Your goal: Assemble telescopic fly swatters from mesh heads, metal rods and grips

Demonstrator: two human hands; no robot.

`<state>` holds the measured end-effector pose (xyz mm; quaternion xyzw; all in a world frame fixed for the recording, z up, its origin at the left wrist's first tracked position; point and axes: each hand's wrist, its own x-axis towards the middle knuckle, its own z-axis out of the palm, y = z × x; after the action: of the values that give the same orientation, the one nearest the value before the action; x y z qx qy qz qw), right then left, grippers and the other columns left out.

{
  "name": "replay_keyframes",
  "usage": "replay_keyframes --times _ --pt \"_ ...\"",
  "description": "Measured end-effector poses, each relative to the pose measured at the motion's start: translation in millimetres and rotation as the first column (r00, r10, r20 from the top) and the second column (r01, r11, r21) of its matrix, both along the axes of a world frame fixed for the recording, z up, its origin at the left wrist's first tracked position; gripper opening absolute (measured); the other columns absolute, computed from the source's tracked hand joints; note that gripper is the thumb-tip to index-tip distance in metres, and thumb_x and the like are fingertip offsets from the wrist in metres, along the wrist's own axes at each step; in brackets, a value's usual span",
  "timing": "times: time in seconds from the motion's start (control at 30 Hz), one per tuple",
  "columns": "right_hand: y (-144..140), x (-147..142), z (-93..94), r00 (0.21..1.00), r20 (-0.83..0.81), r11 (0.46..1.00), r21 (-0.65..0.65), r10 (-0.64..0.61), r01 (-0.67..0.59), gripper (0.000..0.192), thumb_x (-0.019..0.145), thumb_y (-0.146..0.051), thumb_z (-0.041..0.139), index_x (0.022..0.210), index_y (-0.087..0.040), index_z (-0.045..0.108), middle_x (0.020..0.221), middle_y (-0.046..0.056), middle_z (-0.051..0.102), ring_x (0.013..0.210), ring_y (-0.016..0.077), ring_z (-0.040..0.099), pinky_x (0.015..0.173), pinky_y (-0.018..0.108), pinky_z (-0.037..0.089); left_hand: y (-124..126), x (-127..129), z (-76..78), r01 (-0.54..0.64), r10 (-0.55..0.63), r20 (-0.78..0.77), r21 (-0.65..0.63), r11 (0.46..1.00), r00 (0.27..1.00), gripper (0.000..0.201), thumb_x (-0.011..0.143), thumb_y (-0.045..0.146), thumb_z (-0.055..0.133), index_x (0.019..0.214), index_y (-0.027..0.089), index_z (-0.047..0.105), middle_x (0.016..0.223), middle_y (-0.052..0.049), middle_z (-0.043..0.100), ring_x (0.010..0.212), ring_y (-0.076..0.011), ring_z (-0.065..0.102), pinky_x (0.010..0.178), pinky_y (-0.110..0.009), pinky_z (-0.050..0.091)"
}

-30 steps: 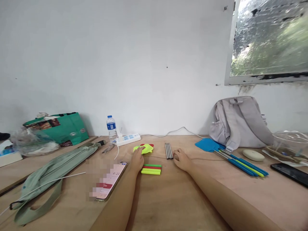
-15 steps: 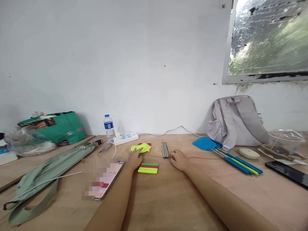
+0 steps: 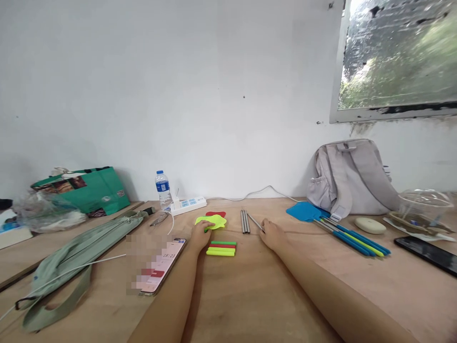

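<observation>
My left hand [image 3: 200,237] rests on the wooden table [image 3: 250,295] with its fingers on a yellow-green flat plastic piece [image 3: 211,221]; a red piece [image 3: 216,214] peeks out behind it. Just to the hand's right lie stacked green, red and yellow handles [image 3: 221,248]. My right hand [image 3: 272,234] pinches a thin grey metal rod [image 3: 255,222], angled away from two or three grey rods [image 3: 244,221] lying side by side.
A phone [image 3: 162,267] lies left of my forearm, beside a green pouch [image 3: 71,257]. A water bottle [image 3: 162,189] and power strip [image 3: 187,206] stand by the wall. Blue swatters [image 3: 339,231], a grey backpack [image 3: 353,178], a black phone [image 3: 426,255] and a clear container [image 3: 423,209] occupy the right.
My right hand has drawn one grey rod out of the bundle and pulled it to the right. My left hand stays on the yellow-green piece.
</observation>
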<state>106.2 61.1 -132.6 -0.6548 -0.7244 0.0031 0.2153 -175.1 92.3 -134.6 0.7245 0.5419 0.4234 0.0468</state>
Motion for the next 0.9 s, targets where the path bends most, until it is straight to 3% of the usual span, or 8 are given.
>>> replay_keyframes --times 0.23,0.37,0.57,0.63,0.7,0.77,0.83,0.9 --pt "8 21 -5.6 0.994 -0.09 0.998 -0.002 -0.055 0.055 0.022 0.079 -0.019 0.042 0.095 -0.018 0.056 0.098 0.012 0.053 0.088 0.0225 0.052 0.071 0.032 0.035 -9 4 9.1 0.014 -0.029 0.16 0.095 0.995 0.987 0.028 0.062 0.007 0.043 0.061 0.022 0.065 0.078 -0.003 0.064 0.085 -0.0184 0.056 0.087 -0.035 0.042" --pt "15 36 -10.7 0.972 -0.217 0.996 0.019 -0.085 0.092 0.022 0.078 -0.016 0.042 0.094 -0.017 0.058 0.098 0.013 0.053 0.091 0.0242 0.05 0.074 0.033 0.035 -21 6 17.6 -0.034 -0.015 0.289 0.161 0.986 0.957 0.027 0.062 0.007 0.043 0.061 0.023 0.064 0.08 -0.002 0.061 0.091 -0.019 0.054 0.091 -0.036 0.039" --pt "33 54 -15.6 0.82 -0.565 0.986 0.069 -0.084 0.149 0.028 0.084 -0.025 0.027 0.089 -0.017 0.053 0.08 0.009 0.056 0.081 0.0209 0.053 0.066 0.03 0.04 -29 26 23.0 -0.029 -0.05 0.542 0.137 0.99 0.839 0.009 0.063 0.018 0.057 0.069 0.018 0.063 0.079 -0.004 0.063 0.084 -0.0205 0.057 0.083 -0.037 0.044" --pt "38 56 -15.3 0.727 -0.685 0.986 0.087 -0.046 0.145 0.033 0.085 -0.031 0.021 0.089 -0.018 0.051 0.068 0.004 0.053 0.067 0.0174 0.052 0.056 0.027 0.04 -32 38 26.2 0.031 -0.097 0.697 0.106 0.994 0.711 0.018 0.063 0.024 0.061 0.079 0.016 0.061 0.083 -0.005 0.064 0.082 -0.0198 0.059 0.078 -0.036 0.046" --pt "40 57 -14.3 0.619 -0.785 0.987 0.1 0.002 0.125 0.033 0.083 -0.038 0.022 0.086 -0.019 0.049 0.058 0.0 0.046 0.051 0.0137 0.046 0.045 0.024 0.036 -39 51 32.3 0.172 -0.156 0.893 0.091 0.981 0.422 0.03 0.059 0.022 0.067 0.086 0.016 0.058 0.09 -0.005 0.064 0.086 -0.0188 0.059 0.078 -0.034 0.047" --pt "39 58 -12.7 0.508 -0.86 0.989 0.115 0.051 0.096 0.031 0.08 -0.043 0.027 0.08 -0.019 0.047 0.052 -0.004 0.039 0.04 0.0103 0.037 0.038 0.023 0.029 -49 63 40.4 0.294 -0.141 0.978 0.091 0.952 0.155 0.034 0.057 0.019 0.069 0.088 0.018 0.057 0.093 -0.003 0.064 0.088 -0.0176 0.059 0.077 -0.031 0.047" --pt "37 59 -11.0 0.403 -0.91 0.989 0.135 0.099 0.063 0.03 0.076 -0.047 0.033 0.074 -0.02 0.046 0.049 -0.006 0.034 0.036 0.0079 0.03 0.034 0.022 0.024 -61 75 48.1 0.353 -0.101 0.995 0.088 0.932 0.019 0.036 0.058 0.016 0.07 0.09 0.02 0.055 0.095 -0.002 0.064 0.088 -0.0162 0.059 0.075 -0.028 0.048" --pt "35 61 -9.2 0.308 -0.941 0.986 0.159 0.138 0.042 0.03 0.073 -0.05 0.038 0.07 -0.02 0.044 0.047 -0.008 0.03 0.034 0.0067 0.026 0.033 0.021 0.02 -71 85 53.1 0.35 -0.063 0.996 0.08 0.933 -0.059 0.036 0.06 0.013 0.07 0.091 0.021 0.054 0.093 -0.001 0.064 0.085 -0.0152 0.06 0.07 -0.026 0.049"
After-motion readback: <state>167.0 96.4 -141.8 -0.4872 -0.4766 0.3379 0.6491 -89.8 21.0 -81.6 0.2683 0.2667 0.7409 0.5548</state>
